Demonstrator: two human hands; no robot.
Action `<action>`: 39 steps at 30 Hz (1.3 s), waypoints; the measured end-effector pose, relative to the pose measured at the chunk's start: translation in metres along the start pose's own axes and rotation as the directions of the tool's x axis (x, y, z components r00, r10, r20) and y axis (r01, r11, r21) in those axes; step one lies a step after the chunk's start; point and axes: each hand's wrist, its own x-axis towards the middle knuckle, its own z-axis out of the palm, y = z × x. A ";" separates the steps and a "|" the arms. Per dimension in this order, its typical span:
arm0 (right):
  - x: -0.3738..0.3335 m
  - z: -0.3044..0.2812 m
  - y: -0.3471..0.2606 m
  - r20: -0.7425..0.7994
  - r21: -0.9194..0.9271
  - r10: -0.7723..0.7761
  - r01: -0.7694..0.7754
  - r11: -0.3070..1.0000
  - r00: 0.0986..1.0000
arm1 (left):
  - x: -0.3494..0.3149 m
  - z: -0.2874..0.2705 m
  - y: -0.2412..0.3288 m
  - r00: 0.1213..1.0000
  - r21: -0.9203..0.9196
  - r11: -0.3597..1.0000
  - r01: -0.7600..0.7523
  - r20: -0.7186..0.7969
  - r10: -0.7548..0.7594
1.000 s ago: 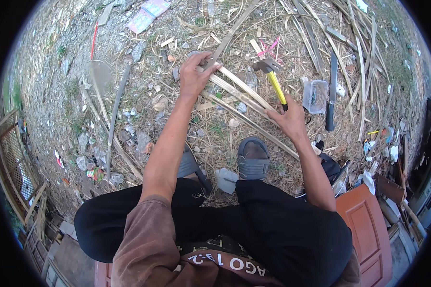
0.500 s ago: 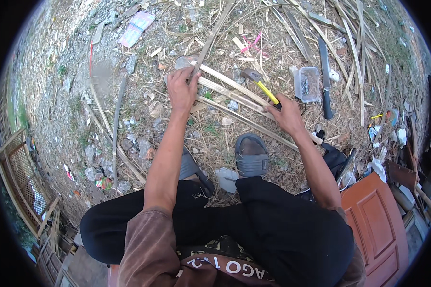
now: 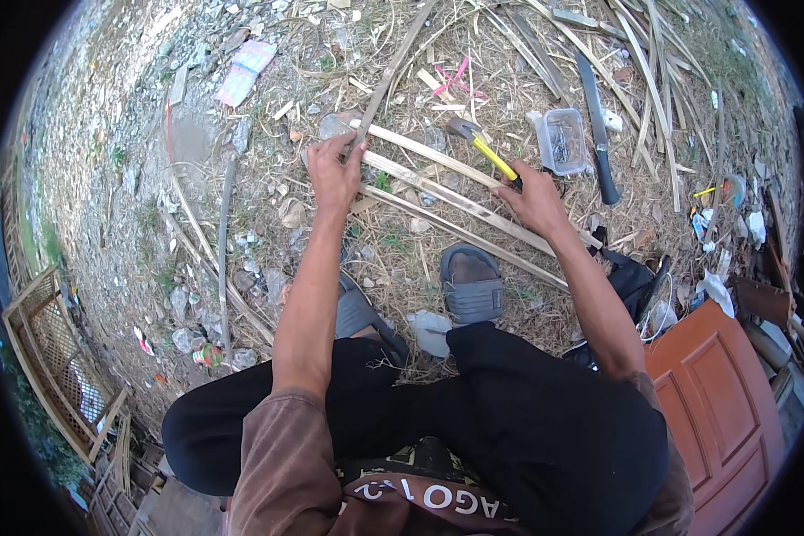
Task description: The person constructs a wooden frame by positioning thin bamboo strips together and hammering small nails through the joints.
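Note:
My left hand (image 3: 334, 179) is closed on the left ends of several pale wooden strips, pressing a darker, weathered strip (image 3: 397, 70) that crosses over them and runs away upward. Three pale strips, among them the middle strip (image 3: 456, 201), spread from there to the lower right. In my right hand (image 3: 538, 204) is a hammer (image 3: 491, 155) with a yellow handle, its head pointing up and left above the farthest strip. The same hand rests by that strip; whether its fingers also grip the wood, I cannot tell. A flat stone (image 3: 338, 125) lies just beyond my left hand.
Right of the hammer stand a clear plastic tub (image 3: 565, 143) of nails and a long knife (image 3: 596, 125) with a black handle. More strips (image 3: 657, 85) are piled at the far right. My sandalled feet (image 3: 472, 286) are close below the strips. An orange-brown panelled door (image 3: 719, 393) lies at the lower right.
The view has shifted slightly. Both hands keep nearly the same place on the strips, and the hammer stays in my right hand.

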 end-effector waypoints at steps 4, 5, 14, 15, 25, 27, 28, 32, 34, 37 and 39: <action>0.002 0.001 0.000 -0.005 0.020 0.005 -0.005 1.000 1.000 | 0.002 -0.002 -0.003 0.995 -0.011 0.998 0.062 0.073 -0.061; 0.003 0.000 0.002 0.000 0.003 0.006 -0.006 1.000 1.000 | 0.003 -0.001 -0.003 0.994 -0.036 0.996 0.077 0.081 -0.074; 0.003 0.003 0.006 -0.036 0.042 0.002 0.000 0.999 0.999 | 0.024 0.003 -0.016 0.971 -0.098 0.989 0.112 0.222 -0.088; 0.000 -0.002 0.005 -0.019 0.044 0.025 -0.024 0.999 1.000 | 0.025 0.005 -0.017 0.967 -0.116 0.989 0.096 0.248 -0.064; -0.021 0.021 -0.007 -0.265 -0.035 -0.073 0.066 0.997 0.961 | 0.028 0.002 -0.022 0.930 -0.162 0.975 0.156 0.356 -0.090; -0.029 0.027 -0.023 -0.289 -0.016 -0.052 0.049 0.999 0.956 | 0.028 0.000 -0.022 0.927 -0.176 0.969 0.175 0.360 -0.102; -0.035 0.030 -0.029 -0.302 0.001 -0.036 0.038 0.999 0.953 | 0.028 0.001 -0.020 0.921 -0.196 0.958 0.211 0.369 -0.128; -0.058 0.044 -0.049 -0.322 0.138 -0.041 0.090 0.986 0.946 | 0.030 0.002 -0.027 0.931 -0.237 0.956 0.171 0.357 -0.078; -0.064 0.041 -0.051 -0.288 0.154 -0.024 0.071 0.986 0.957 | 0.029 0.004 -0.022 0.921 -0.253 0.945 0.207 0.377 -0.101; -0.075 0.049 -0.047 -0.260 0.202 -0.017 0.072 0.977 0.965 | 0.030 0.003 -0.038 0.936 -0.203 0.970 0.136 0.347 -0.058; -0.085 0.048 -0.038 -0.244 0.259 0.020 0.045 0.965 0.970 | 0.030 0.003 -0.036 0.936 -0.221 0.966 0.132 0.349 -0.048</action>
